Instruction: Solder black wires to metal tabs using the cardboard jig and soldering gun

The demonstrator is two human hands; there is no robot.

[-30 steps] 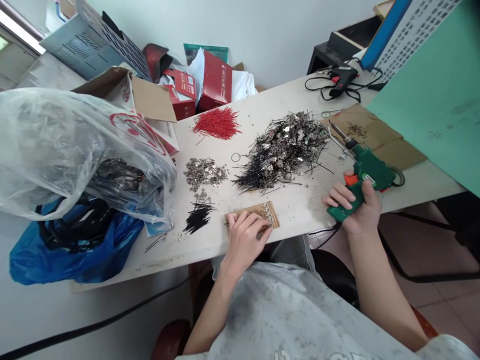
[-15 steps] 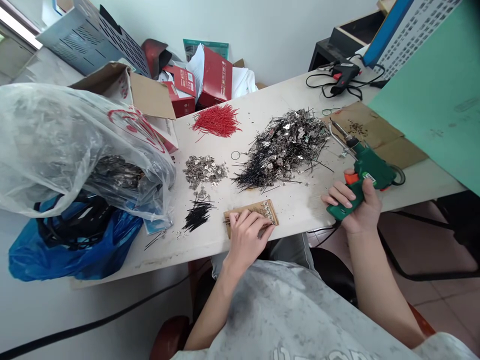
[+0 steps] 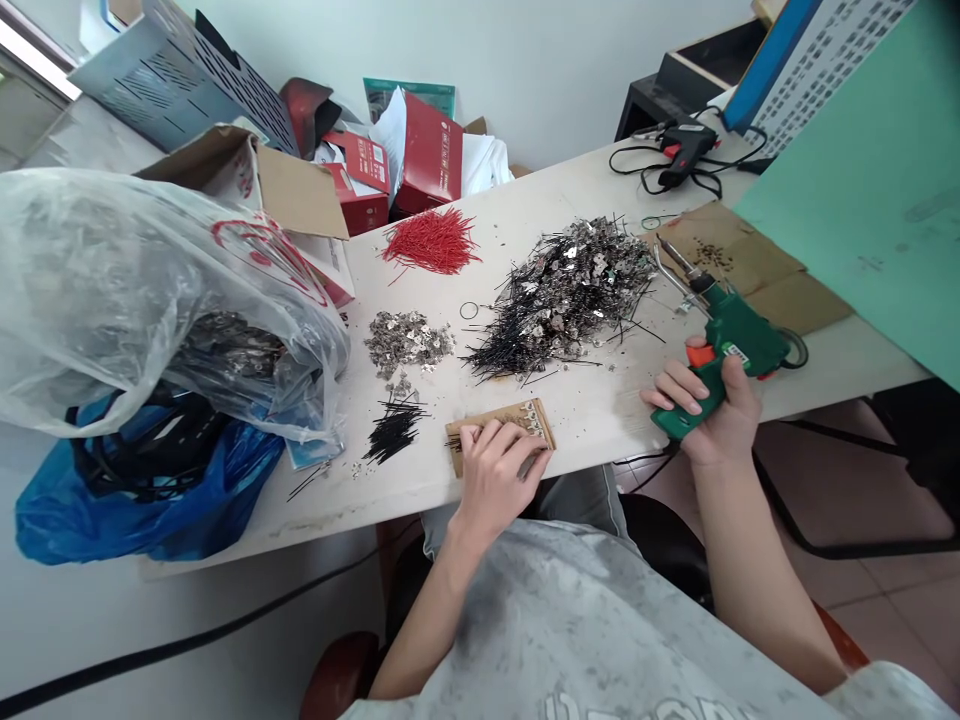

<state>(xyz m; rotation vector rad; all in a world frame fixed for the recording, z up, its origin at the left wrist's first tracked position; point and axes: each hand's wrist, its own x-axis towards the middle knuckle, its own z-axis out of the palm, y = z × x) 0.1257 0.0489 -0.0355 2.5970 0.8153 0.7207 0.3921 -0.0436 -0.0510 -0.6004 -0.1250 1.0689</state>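
Note:
My right hand (image 3: 712, 405) is wrapped round the handle of a green soldering gun (image 3: 746, 330), whose metal tip points up and left over the table. Near the front edge lies a small brown board (image 3: 484, 418) with a row of little metal pieces (image 3: 534, 415) at its right end. My left hand (image 3: 499, 465) rests on this board, thumb and index finger pinched at the row; what they hold is too small to make out. Left of the board are black wires (image 3: 394, 430) and a pile of metal tabs (image 3: 409, 340).
Behind the board spreads a large heap of black wires with metal tabs (image 3: 574, 290). Red wires (image 3: 431, 241) lie farther back. Plastic bags (image 3: 165, 290) and boxes fill the left; cardboard (image 3: 780, 270) and a black tool (image 3: 684, 152) are at the right.

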